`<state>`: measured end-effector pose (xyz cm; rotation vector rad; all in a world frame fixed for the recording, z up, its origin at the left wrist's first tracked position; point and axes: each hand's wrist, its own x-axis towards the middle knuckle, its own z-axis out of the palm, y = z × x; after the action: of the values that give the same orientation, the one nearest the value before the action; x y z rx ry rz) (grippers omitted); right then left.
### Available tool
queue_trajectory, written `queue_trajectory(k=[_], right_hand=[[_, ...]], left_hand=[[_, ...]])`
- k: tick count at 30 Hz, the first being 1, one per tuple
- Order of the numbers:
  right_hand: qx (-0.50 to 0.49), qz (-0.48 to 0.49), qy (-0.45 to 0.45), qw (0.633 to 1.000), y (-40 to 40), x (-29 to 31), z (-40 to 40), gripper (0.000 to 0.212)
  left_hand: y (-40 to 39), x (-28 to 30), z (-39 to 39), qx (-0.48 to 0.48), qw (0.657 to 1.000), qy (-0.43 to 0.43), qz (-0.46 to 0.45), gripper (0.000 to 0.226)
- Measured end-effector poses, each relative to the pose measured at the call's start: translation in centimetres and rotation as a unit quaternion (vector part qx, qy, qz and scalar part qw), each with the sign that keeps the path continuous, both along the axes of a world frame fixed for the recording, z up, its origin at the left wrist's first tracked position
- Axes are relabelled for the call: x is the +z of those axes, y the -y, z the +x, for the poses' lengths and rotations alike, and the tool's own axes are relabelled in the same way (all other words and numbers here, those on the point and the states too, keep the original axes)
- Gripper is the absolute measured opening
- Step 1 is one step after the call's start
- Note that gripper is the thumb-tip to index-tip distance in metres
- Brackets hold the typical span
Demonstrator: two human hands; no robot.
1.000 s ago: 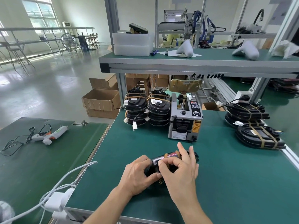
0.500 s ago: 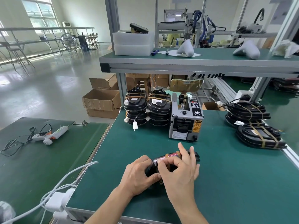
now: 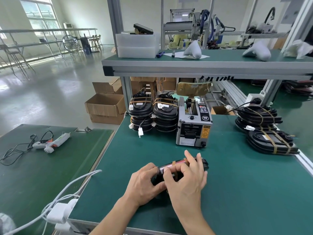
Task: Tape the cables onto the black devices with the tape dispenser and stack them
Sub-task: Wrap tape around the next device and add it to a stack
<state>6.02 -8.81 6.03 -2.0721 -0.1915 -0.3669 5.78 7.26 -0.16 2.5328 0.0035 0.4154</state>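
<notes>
Black device: one black device [image 3: 202,164] is held tilted on edge near the front of the green tabletop [image 3: 237,192], in front of the tape dispenser [image 3: 193,126].
Left hand: the left hand [image 3: 144,182] is curled round the device's near end, steadying it.
Right hand: the right hand [image 3: 188,178] is laid over the top, fingers bent, pressing brown tape strips [image 3: 174,162] down.
Cable: mostly hidden under the hands; its seating cannot be judged.
Risk, tape: a strip may be creased or left lifting if it is pressed unevenly.
Risk, cable: a loop could be left untaped and spring loose.
Risk, grip: the tilted device could slip and fall flat.
Risk, stacking: the finished stacks [image 3: 153,114] beside the dispenser could be toppled by a badly seated device.
</notes>
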Motion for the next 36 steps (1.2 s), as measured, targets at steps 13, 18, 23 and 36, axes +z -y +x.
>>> queue_trajectory(k=[13, 18, 23, 36], right_hand=[[-0.007, 0.031, -0.007, 0.999, -0.2, -0.1, 0.0, 0.03], [0.002, 0.031, -0.005, 1.0, 0.1, -0.2, -0.1, 0.024], [-0.004, 0.029, -0.02, 0.999, 0.6, 0.8, 0.1, 0.018], [-0.098, 0.219, -0.263, 0.935, 3.0, 4.2, 18.3, 0.016]], left_hand=[[0.1, 0.0, 0.1, 0.003, 1.0, 0.008, -0.005, 0.055], [0.0, -0.2, 0.1, -0.003, 1.0, 0.007, -0.005, 0.069], [-0.1, -0.1, 0.1, -0.007, 1.0, 0.0, -0.008, 0.076], [-0.2, 0.2, -0.1, -0.014, 1.0, -0.001, -0.014, 0.087]])
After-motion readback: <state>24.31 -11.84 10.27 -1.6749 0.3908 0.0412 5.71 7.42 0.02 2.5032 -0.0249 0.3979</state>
